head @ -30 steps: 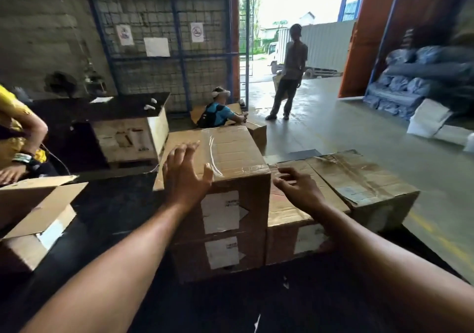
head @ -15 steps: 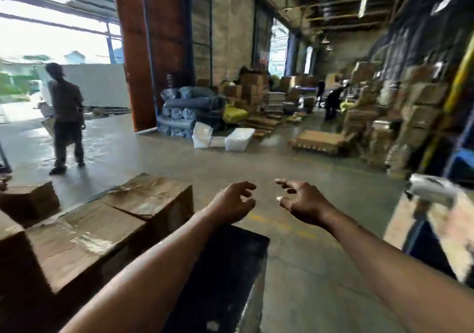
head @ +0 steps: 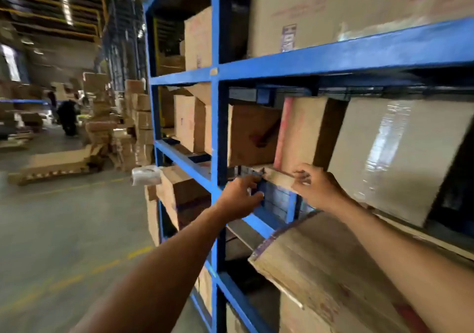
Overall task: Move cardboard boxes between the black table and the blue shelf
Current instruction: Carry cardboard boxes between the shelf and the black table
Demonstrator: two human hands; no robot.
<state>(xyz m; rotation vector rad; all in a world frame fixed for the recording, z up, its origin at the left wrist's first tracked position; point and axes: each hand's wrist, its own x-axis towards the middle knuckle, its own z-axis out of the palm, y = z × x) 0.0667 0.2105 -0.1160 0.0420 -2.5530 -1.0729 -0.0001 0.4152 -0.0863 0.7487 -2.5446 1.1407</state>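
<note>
Cardboard box [head: 300, 132] not yet off the blue shelf [head: 333, 56]; my right grip [head: 316, 186] clasps its lower edge, while I cannot tell what my left grip [head: 241, 197] holds.

Warehouse dim, warm cast. Glow from ceiling light strips [head: 62, 2] at top left; window [head: 11, 62] at left edge blown out white. White glare off tape [head: 384, 138] on box [head: 410, 179] at right end of blue shelf [head: 333, 58]. Deep shadow under shelf beams, between boxes. Motion blur smears whole view: left hand [head: 238, 199], right hand [head: 318, 186], far stacks [head: 102, 117] softest. Wide-angle bend tilts shelf uprights toward frame edges.
</note>
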